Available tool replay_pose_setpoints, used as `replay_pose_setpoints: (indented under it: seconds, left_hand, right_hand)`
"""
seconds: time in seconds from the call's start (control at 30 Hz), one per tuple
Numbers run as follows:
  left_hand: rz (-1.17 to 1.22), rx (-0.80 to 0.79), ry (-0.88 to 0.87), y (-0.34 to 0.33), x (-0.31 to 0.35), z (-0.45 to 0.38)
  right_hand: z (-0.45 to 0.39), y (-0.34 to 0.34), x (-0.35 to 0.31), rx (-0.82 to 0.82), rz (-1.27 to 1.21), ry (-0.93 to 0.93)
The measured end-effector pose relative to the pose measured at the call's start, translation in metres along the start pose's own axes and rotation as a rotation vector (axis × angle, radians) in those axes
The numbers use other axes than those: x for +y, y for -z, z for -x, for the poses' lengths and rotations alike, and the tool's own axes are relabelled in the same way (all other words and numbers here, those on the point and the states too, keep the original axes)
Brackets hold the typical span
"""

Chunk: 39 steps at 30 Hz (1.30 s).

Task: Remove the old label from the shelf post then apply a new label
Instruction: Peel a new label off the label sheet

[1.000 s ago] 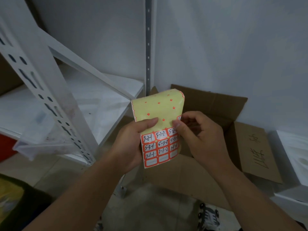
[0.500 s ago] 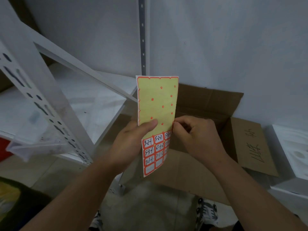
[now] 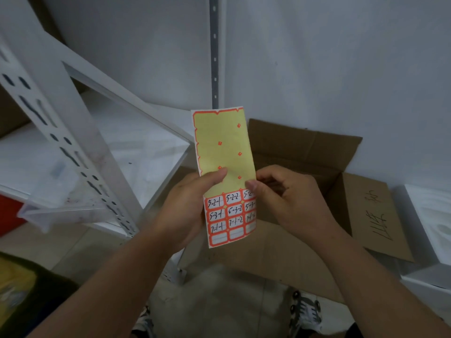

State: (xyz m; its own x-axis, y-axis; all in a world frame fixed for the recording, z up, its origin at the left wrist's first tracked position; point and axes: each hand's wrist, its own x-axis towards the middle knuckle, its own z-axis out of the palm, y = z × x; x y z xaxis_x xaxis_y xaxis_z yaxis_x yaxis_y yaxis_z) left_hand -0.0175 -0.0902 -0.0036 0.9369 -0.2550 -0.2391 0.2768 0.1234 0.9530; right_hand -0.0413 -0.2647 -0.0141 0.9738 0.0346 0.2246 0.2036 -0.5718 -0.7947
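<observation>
Bare forearms, black-and-white sneakers (image 3: 305,313)

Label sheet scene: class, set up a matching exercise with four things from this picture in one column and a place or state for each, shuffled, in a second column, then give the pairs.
Things:
1. label sheet
2. cardboard box
3. left hand
4. right hand

Places or states:
A. open, flaps spread, behind the hands
B. pinches the sheet's right edge
C. upper part peeled bare and yellow, labels left at the bottom
D. grips the sheet's left side, thumb on its face

Pairs: 1-C, 2-A, 3-D, 4-B
</observation>
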Motion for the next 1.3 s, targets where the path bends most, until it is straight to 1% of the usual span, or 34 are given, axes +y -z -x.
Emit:
replay_pose_setpoints:
  seconds: [0.17, 0.27, 0.37, 0.63, 0.93, 1.1, 1.17, 1.3]
  left_hand:
    - [0.033, -0.001, -0.005, 0.002, 0.003, 0.002]
    - [0.046, 0.000, 0.010, 0.004, 0.006, 0.003]
    - [0.032, -0.004, 0.018, 0.006, 0.008, 0.003]
    - [0.029, -0.009, 0.040, 0.008, 0.008, 0.004]
    - [0.031, 0.019, 0.053, 0.010, 0.008, 0.004]
    - [0.040, 0.035, 0.045, 0.011, 0.007, 0.004]
    - [0.053, 0.029, 0.053, 0.011, 0.006, 0.004]
    - [0.087, -0.033, 0.085, 0.011, 0.004, 0.003]
  right_hand:
    - [0.001, 0.005, -0.004, -0.057, -0.228, -0.064]
    - [0.001, 0.008, -0.006, -0.088, -0.282, -0.057]
    - [0.003, 0.009, -0.007, -0.126, -0.396, -0.074]
    - [0.002, 0.011, -0.008, -0.183, -0.574, -0.177]
    - [0.000, 0.009, -0.009, -0.184, -0.638, -0.234]
    - [-0.001, 0.007, -0.005, -0.176, -0.624, -0.230]
    - [0.000, 0.006, -0.007, -0.151, -0.592, -0.216]
    - [-0.002, 0.003, -0.007, -0.024, -0.403, -0.107]
